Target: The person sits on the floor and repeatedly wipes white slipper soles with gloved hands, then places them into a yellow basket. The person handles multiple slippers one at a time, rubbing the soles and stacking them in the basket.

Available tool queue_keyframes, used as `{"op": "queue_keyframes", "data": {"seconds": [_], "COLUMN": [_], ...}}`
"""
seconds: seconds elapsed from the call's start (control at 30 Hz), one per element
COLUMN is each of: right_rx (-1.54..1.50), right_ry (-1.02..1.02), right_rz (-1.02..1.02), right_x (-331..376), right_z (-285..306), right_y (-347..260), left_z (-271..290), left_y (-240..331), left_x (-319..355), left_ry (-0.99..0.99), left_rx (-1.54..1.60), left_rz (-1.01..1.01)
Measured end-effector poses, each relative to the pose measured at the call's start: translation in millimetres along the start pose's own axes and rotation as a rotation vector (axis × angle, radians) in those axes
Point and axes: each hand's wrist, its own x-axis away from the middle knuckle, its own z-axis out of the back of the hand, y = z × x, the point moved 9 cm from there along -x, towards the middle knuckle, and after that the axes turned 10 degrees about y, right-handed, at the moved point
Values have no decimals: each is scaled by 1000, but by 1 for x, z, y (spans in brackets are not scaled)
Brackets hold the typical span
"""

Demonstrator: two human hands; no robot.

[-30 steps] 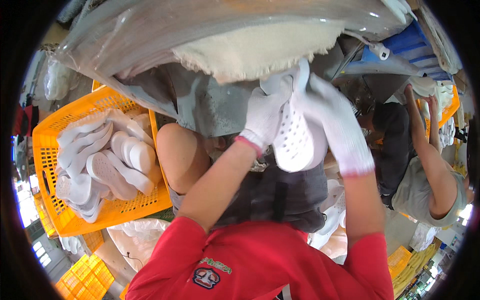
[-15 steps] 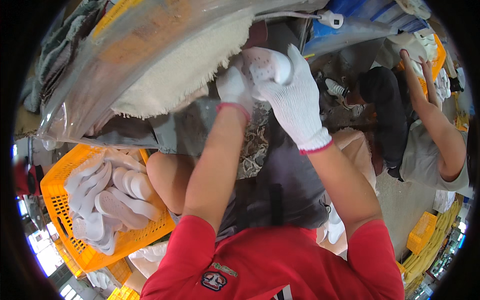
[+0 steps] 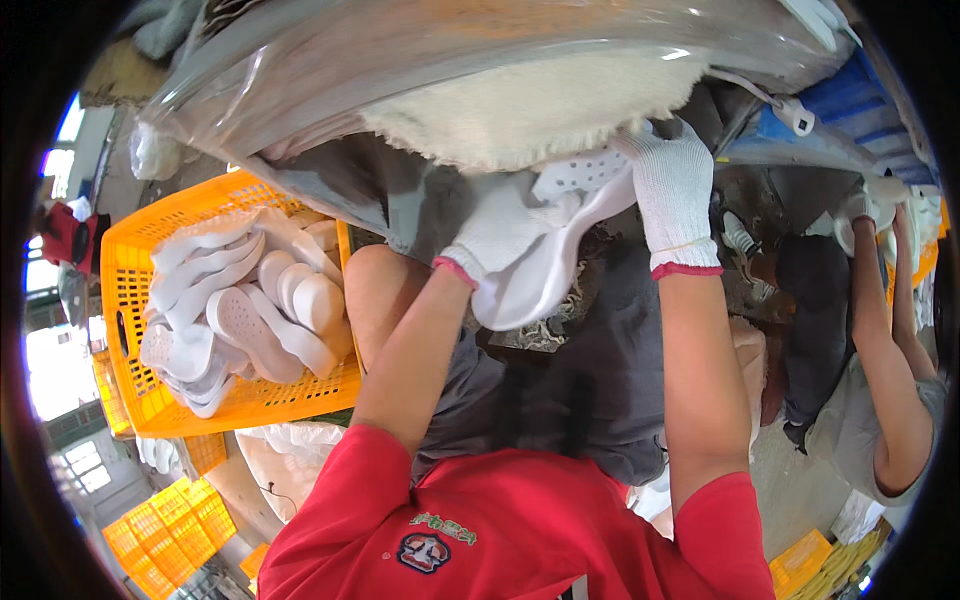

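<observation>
A white perforated shoe sole [image 3: 540, 283] slants across the space between my hands, its heel end lower and nearer me. My left hand [image 3: 508, 226], in a white knit glove with a red cuff, is closed on its left side with the thumb lying over it. At the far right end, my right hand [image 3: 676, 185], gloved the same way, grips the sole; its fingertips are partly hidden. Just beyond the sole hangs a cream fluffy cloth [image 3: 520, 115], under clear plastic sheeting. The sole's holed far part lies close to the cloth's fringed edge; I cannot tell whether they touch.
An orange plastic crate [image 3: 240, 400] full of white soles [image 3: 255, 325] stands to my left. More orange crates [image 3: 170, 530] are at the lower left. Another person's arm [image 3: 880, 330] is at work on the right. A white cable switch [image 3: 795, 115] hangs at upper right.
The sole has turned from nearly end-on to stretched out lengthwise, its heel end now toward me. My right hand has shifted to its far end, fingers bent. The whole view has swung too.
</observation>
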Motion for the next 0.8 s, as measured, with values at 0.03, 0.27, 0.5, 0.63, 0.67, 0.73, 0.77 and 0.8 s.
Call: {"op": "queue_keyframes", "data": {"seconds": [0.03, 0.27, 0.5, 0.63, 0.67, 0.73, 0.77, 0.8], "right_rx": [67, -105, 343, -21, 119, 134, 221, 297], "right_ry": [-40, -275, -447, -254, -127, -40, -175, -304], "right_rz": [19, -141, 510, 481, 579, 487, 382, 271], "right_x": [1, 33, 93, 123, 120, 87, 72, 64], "right_z": [-2, 70, 78, 55, 46, 25, 3, -12], "right_y": [-6, -102, -112, -161, -174, -182, -171, -161], "left_z": [-10, -59, -77, -45, -37, -28, -14, -12], "left_y": [-1, 31, 1, 1, -3, -16, -17, -27], "left_x": [7, -26, 5, 38, 29, -6, -36, -41], "left_ry": [-43, 201, -393, -246, -171, -91, 98, 116], "left_rx": [2, -57, 1089, 1476, 1482, 1389, 1346, 1230], "left_rz": [39, -248, 138, 450, 479, 518, 346, 299]}}
